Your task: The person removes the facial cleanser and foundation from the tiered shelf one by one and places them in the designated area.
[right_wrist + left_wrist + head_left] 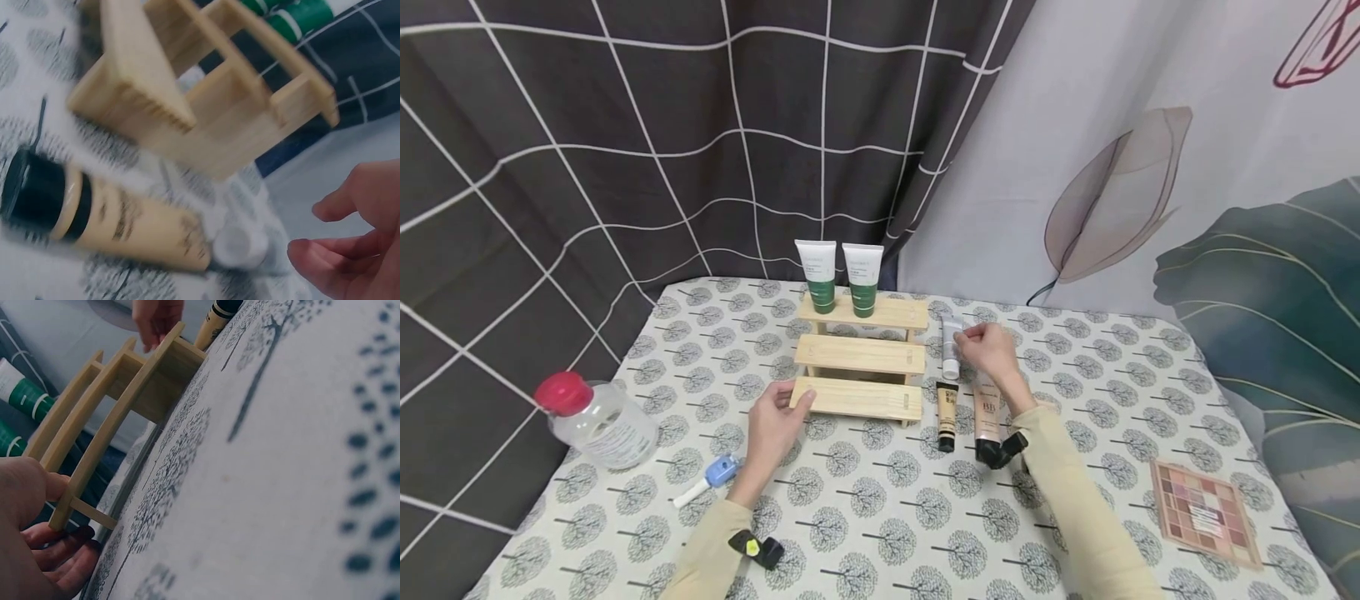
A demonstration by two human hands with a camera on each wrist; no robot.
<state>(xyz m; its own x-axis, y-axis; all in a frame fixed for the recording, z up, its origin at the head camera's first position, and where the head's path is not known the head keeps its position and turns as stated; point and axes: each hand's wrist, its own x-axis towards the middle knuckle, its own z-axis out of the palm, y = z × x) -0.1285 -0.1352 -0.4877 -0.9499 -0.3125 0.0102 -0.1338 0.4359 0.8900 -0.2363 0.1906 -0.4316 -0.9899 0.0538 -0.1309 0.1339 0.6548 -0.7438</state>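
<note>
Gripping the wooden rack's lowest step [857, 397] was the left hand [775, 423]; the right hand [992, 357], fingertips parted, hovered just beside the grey tube [951, 350].

We see 2 standing tubes [863, 282] on the rear tier [901, 313] of the rack [860, 354], a bottle [610, 425] to the rack's left, 3 lying tubes [947, 412] to its right, a palette [1206, 512] farther right.

Behind the table, which is covered by a white cloth [850, 517] with grey tree prints, there hangs on the left a dark curtain [782, 100] with white grid lines, and on the right a pale curtain [977, 225] with large brownish and dark green leaf prints, under rather even light
</note>
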